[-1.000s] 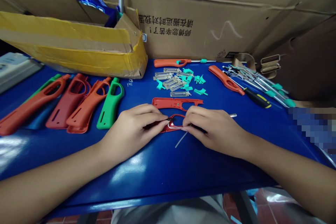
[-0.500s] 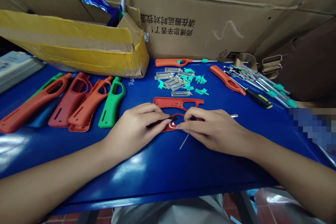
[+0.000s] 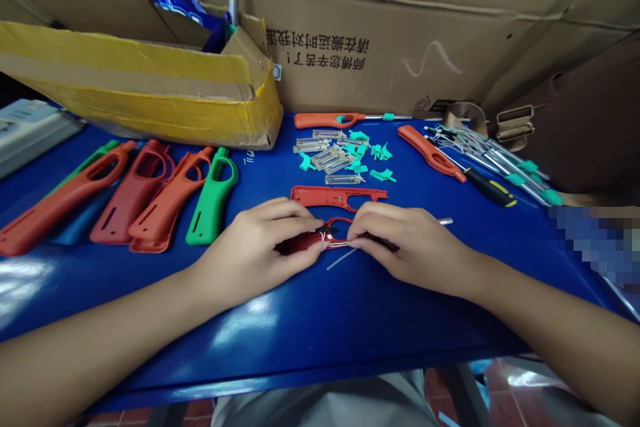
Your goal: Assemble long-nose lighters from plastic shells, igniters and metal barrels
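Both my hands rest on the blue table (image 3: 320, 320) around a red lighter shell half (image 3: 320, 238). My left hand (image 3: 260, 247) pinches its left part, fingers closed on it. My right hand (image 3: 405, 243) holds the right part with closed fingers; a thin metal tube tip (image 3: 445, 221) sticks out beyond it. A thin white wire (image 3: 343, 259) hangs from the shell toward me. A second red shell half (image 3: 337, 197) lies just behind my fingers.
Red, orange and green lighter shells (image 3: 165, 197) lie in a row at left. Clear tubes and teal clips (image 3: 345, 153) are scattered behind. Metal rods and a screwdriver (image 3: 493, 167) lie at right. A taped cardboard box (image 3: 145, 87) and larger cartons stand behind.
My hands turned the red shell a little; the white wire swung from pointing down to lying flatter toward the left. My right fingers drew back slightly to the right.
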`<state>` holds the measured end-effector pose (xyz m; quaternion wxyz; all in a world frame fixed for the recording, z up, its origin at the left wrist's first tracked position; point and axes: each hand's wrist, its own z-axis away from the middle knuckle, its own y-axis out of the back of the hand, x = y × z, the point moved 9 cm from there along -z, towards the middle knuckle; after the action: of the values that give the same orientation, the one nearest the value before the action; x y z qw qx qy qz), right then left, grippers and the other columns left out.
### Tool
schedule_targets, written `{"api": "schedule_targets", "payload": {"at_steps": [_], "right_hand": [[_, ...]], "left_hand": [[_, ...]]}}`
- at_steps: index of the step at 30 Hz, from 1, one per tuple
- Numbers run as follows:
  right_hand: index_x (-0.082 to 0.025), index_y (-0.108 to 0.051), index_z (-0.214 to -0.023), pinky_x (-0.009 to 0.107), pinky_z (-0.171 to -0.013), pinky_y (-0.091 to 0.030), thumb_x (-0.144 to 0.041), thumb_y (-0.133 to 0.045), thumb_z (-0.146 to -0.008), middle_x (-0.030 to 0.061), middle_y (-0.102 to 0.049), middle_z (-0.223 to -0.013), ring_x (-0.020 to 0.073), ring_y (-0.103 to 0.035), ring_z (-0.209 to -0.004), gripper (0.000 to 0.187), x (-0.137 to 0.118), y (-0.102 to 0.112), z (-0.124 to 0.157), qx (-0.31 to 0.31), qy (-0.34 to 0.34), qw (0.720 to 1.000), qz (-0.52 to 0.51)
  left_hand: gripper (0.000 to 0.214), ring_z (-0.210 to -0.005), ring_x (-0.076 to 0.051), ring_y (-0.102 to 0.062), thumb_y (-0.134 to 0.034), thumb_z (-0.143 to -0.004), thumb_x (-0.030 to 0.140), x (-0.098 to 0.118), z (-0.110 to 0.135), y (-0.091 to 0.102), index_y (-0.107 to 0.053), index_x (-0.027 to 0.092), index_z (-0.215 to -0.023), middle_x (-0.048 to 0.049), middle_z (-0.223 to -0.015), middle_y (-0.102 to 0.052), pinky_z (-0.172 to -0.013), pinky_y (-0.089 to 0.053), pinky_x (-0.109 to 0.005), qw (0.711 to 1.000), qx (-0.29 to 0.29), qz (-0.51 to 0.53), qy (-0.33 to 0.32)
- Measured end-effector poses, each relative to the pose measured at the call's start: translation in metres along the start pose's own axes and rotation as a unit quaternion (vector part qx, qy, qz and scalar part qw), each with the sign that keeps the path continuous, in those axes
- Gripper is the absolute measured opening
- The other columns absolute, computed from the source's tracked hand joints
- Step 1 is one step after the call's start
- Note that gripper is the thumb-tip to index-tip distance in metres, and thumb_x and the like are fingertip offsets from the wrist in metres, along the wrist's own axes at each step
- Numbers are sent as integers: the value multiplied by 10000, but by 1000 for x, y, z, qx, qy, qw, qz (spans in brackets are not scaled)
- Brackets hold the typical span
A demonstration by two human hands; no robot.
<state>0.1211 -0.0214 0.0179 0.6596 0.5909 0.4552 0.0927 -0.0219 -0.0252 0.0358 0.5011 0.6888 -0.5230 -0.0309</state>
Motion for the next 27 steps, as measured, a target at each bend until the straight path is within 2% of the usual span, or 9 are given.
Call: {"api": "schedule_targets", "payload": {"at_steps": [3, 9, 12, 21, 27], "right_hand": [[-219, -637, -1039, 275, -795, -487, -213, -504, -1041, 20, -688, -1049, 156, -671, -940, 134, 0, -1, 0, -9, 2, 1000, 15], [-232, -626, -1099, 277, -646, -432, -292, -481, -1063, 19, -679, -1094, 161, -676, -919, 162, -3, -3, 2, -20, 33, 995, 91], [-222, -629, -1098, 280, -636, -425, -280, -457, -1071, 30, -681, -1100, 170, -678, -933, 183, -3, -4, 2, -18, 41, 994, 100], [-201, -678, -1013, 277, -807, -490, -173, -555, -1010, 35, -675, -1011, 147, -641, -912, 126, 1, 5, -3, 19, 13, 998, -60], [-197, -728, -966, 235, -653, -461, -115, -600, -959, 17, -681, -902, 99, -579, -699, 152, 2, 11, -5, 66, 11, 992, -105]], "left_hand": [[185, -884, -139, -700, -770, -895, 232, -1, 1, 0, -755, 128, -1047, -51, -972, -753, -821, -578, -230, 1000, -1, 1, 1], [182, -889, -140, -701, -777, -892, 242, -2, 1, -1, -757, 145, -1045, -38, -963, -761, -827, -580, -235, 1000, 2, 0, 9], [182, -884, -141, -706, -776, -891, 243, -3, 1, 0, -763, 148, -1047, -38, -957, -766, -819, -584, -238, 1000, 3, 7, 15], [165, -828, -154, -714, -774, -893, 275, -8, -2, 1, -788, 161, -1012, -45, -914, -776, -745, -588, -251, 998, 9, 27, 50], [168, -706, -120, -696, -815, -845, 267, -18, -1, 1, -809, 169, -980, -37, -881, -769, -617, -549, -203, 992, 6, 59, 108]]}}
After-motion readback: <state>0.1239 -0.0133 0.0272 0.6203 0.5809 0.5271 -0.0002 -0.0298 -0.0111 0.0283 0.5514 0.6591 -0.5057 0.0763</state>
